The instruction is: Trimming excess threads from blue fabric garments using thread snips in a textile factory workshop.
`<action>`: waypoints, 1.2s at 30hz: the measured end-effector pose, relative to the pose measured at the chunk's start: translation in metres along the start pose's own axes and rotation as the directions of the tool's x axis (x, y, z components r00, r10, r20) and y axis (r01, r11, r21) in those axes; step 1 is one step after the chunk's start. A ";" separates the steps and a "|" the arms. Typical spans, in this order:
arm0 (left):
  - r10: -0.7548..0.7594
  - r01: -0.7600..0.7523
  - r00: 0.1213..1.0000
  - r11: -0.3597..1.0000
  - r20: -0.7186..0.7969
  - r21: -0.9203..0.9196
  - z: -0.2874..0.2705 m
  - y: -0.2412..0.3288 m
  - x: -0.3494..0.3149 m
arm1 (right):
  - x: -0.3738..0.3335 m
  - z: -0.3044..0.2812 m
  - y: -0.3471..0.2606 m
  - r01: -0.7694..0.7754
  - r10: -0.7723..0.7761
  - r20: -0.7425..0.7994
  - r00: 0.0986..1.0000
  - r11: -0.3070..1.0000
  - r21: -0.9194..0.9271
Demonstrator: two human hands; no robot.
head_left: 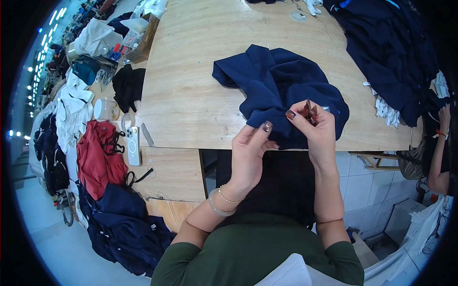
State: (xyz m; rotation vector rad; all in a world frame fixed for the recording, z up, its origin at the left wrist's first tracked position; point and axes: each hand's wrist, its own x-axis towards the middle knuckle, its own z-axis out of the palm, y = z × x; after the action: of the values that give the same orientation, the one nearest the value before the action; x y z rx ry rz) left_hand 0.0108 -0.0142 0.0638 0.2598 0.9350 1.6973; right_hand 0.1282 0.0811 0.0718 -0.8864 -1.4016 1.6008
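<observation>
The navy garment (281,90) lay bunched at the near edge of the wooden table (191,100), close enough to work on. The left hand (250,152) pinched its near hem, fingers together. The right hand (315,131) was closed around small reddish snips (310,112), just above the cloth.

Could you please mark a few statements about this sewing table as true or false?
1. The right hand holds small snips. True.
2. The navy garment lies on the floor. False: it lies on the wooden table.
3. The left hand pinches the garment's near edge. True.
4. The phone lies right of the garment. False: it lies far to its left.
5. A red garment lies beside the phone. True.
</observation>
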 end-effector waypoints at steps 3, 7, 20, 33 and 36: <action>-0.097 0.093 0.995 0.973 -0.007 -0.211 -0.003 0.006 0.004 | -0.002 -0.003 0.002 -0.036 0.036 0.001 0.999 0.999 -0.024; -0.036 0.037 0.999 0.950 0.010 -0.310 0.000 0.006 0.007 | -0.002 -0.003 -0.002 -0.024 0.026 -0.056 0.998 0.999 0.033; 0.050 -0.035 0.997 0.971 0.058 -0.237 -0.002 0.000 0.008 | -0.016 -0.001 0.016 0.281 -0.311 -0.144 0.940 0.940 -0.195; 0.064 -0.057 0.997 0.984 0.033 -0.168 0.002 0.003 0.003 | -0.009 0.014 -0.016 0.266 -0.272 0.028 0.962 0.907 -0.325; 0.071 -0.065 0.997 0.988 0.039 -0.142 0.000 -0.001 0.003 | -0.001 0.019 -0.006 0.279 -0.280 0.021 0.960 0.942 -0.188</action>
State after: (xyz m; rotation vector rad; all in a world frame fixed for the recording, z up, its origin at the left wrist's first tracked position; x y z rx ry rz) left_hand 0.0105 -0.0120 0.0621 0.2360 0.7781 1.8046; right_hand 0.1127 0.0723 0.0800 -0.7582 -1.6163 1.2654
